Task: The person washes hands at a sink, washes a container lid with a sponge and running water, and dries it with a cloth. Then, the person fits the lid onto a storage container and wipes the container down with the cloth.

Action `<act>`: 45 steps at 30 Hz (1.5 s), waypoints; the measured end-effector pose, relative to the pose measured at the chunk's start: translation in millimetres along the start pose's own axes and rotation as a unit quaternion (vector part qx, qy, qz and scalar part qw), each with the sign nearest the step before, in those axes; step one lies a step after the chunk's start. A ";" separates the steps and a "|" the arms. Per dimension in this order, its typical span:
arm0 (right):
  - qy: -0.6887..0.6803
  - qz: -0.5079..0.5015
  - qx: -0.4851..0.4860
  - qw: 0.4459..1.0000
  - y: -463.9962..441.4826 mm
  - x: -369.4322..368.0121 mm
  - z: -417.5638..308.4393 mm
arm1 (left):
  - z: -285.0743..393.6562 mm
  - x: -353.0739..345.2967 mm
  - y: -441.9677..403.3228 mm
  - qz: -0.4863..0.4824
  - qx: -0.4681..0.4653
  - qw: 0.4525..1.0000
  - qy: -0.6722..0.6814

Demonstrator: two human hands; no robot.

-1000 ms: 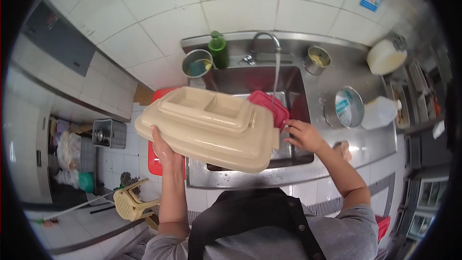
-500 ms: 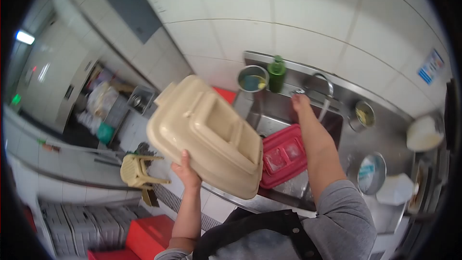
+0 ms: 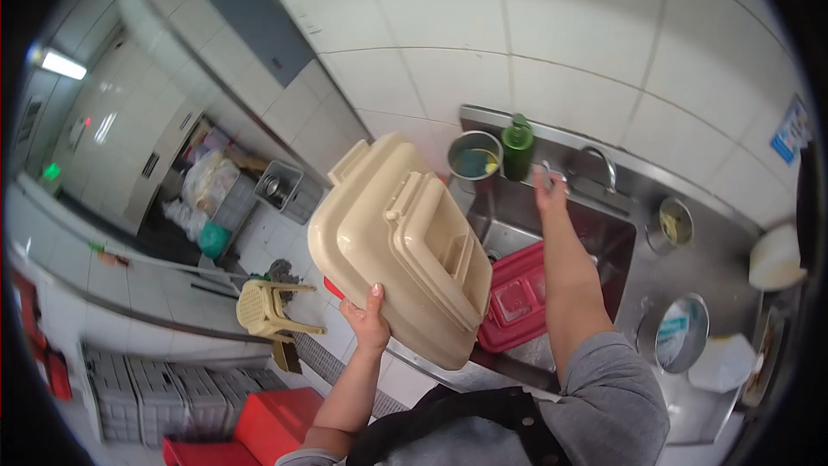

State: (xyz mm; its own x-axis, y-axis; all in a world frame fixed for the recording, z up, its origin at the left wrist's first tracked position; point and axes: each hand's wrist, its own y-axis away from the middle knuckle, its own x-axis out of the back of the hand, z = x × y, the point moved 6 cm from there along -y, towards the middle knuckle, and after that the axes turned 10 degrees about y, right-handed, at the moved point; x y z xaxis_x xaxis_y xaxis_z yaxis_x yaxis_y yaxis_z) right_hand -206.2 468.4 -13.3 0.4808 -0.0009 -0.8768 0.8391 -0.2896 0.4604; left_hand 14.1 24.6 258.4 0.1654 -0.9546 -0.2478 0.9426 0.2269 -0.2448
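My left hand [image 3: 369,324] grips the lower edge of a large beige lid [image 3: 401,250], which is tilted up at the left of the sink [image 3: 623,263]. My right hand [image 3: 550,188] is at the tap lever, fingers closed around it. No water stream shows below the curved faucet [image 3: 609,166]. A red lid [image 3: 517,298] with molded compartments lies in the sink, partly behind my right forearm and the beige lid.
Behind the sink stand a green pump bottle [image 3: 517,147] and a metal pot [image 3: 474,155]. On the right counter are a small pot [image 3: 671,223], a larger pot [image 3: 681,332] and a plastic jug [image 3: 723,362]. A beige stool [image 3: 259,309] stands left.
My right hand has moved from beside the beige lid to the tap, and the water has stopped. The beige lid has swung left and tilted up. The view has turned left.
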 end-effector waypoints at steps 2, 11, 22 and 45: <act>0.430 -0.071 -0.008 0.900 57.3 17.3 23.9 | 4.6 -10.6 -5.2 -0.018 -0.006 1.000 0.000; 0.955 0.184 0.164 0.163 406.5 123.7 -36.6 | -30.4 -30.2 -18.8 -0.112 0.032 0.992 -0.043; 0.807 0.425 0.337 0.233 583.6 293.1 -188.7 | -30.6 -97.4 9.3 -0.145 0.043 0.988 0.035; 0.294 0.145 0.177 0.928 388.3 151.9 -105.8 | -39.9 -97.3 58.2 -0.132 0.007 0.991 -0.024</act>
State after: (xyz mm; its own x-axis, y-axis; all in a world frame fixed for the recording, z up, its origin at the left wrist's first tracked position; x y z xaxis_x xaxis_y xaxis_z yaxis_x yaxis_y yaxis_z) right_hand 219.6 457.0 47.0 0.8161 0.3652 -0.4479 0.5671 -0.6553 0.4990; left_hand 41.3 138.4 230.9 -0.0739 -0.9886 -0.1310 0.9586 -0.0342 -0.2827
